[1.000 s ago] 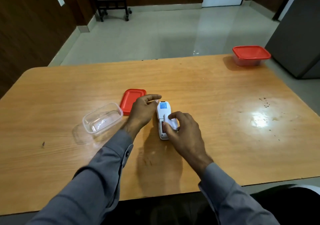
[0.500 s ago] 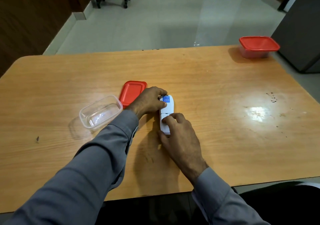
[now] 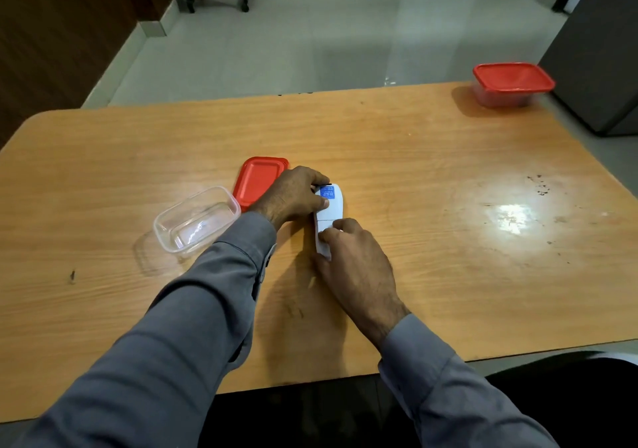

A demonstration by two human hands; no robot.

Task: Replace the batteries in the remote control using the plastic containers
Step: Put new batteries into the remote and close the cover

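Mid-table (image 3: 414,157), the white remote control (image 3: 330,211) lay back-up, left hand (image 3: 293,195) gripping its far end, right hand (image 3: 355,261) pressing its battery cover. Light, rigid, probably slippery; best held by its sides.

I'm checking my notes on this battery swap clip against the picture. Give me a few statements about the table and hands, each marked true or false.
1. Both hands touch the white remote. True: the left hand holds its far end, the right hand its near end.
2. The open clear container has its lid on. False: its red lid lies beside it on the table.
3. A closed red-lidded container stands at the far right corner. True.
4. The remote is lifted high off the table. False: it lies on or just above the tabletop.
5. The remote's back shows a blue label. True.
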